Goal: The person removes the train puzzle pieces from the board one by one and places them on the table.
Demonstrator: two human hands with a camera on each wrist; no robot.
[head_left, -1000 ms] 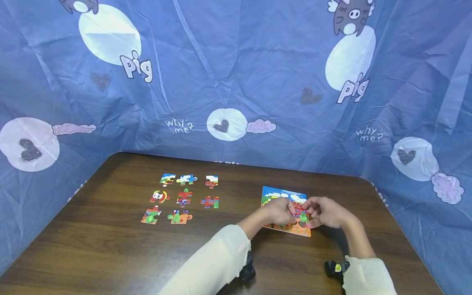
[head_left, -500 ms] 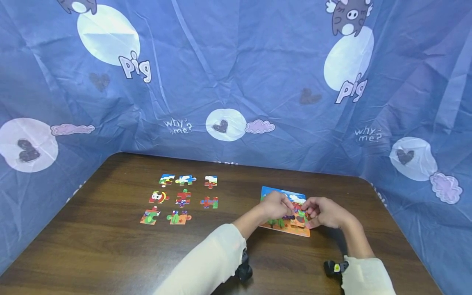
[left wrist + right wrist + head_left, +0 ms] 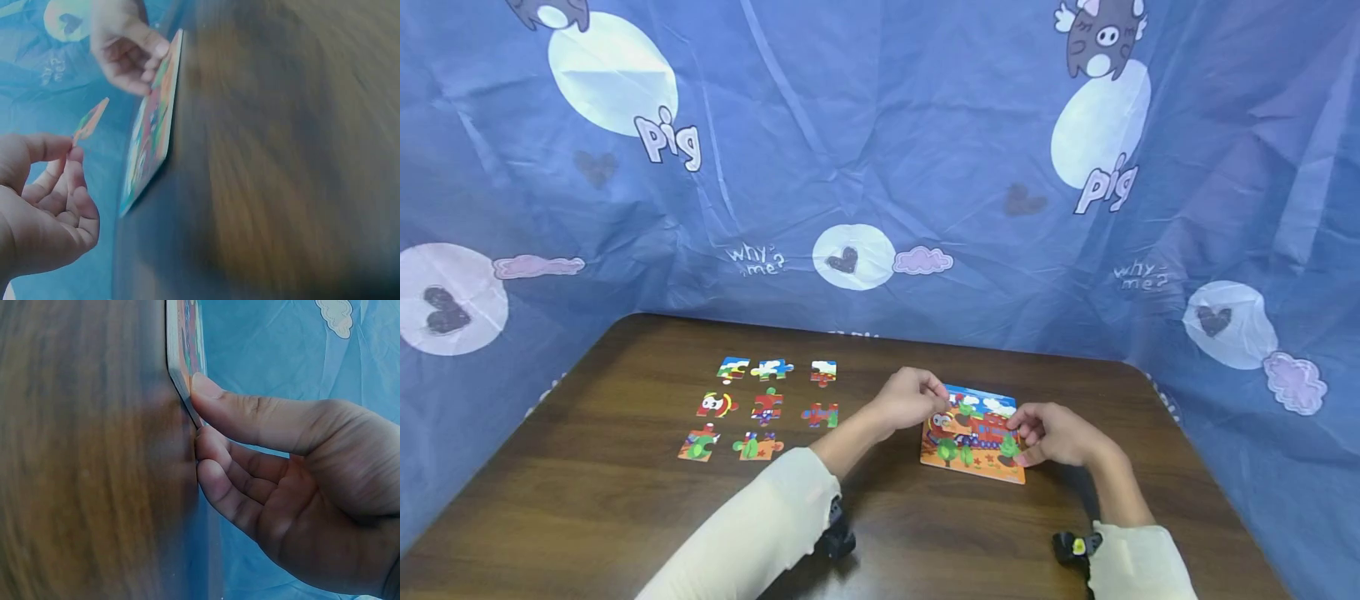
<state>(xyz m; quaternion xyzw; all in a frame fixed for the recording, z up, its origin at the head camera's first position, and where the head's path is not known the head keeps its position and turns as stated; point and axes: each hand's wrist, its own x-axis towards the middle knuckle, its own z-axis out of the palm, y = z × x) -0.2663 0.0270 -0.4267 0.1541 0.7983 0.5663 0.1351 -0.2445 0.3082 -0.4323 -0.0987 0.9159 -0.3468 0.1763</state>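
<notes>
My left hand pinches a jigsaw piece between thumb and fingertips, raised above the table. From the head it appears over the left part of a picture puzzle board, which shows a red train under a blue sky. At the board's right edge, my right hand holds on, its thumb on the board's face and its other fingers curled by the rim. The picture side of the held piece shows orange and green in the left wrist view.
Several loose jigsaw pieces lie in loose rows at the left of the brown wooden table, among them a face piece and a cloud piece. A blue printed cloth hangs behind and at the sides.
My left hand has moved left and away from the board's lower right part, carrying the jigsaw piece and uncovering more of the board. The right hand has stayed at the right edge.
</notes>
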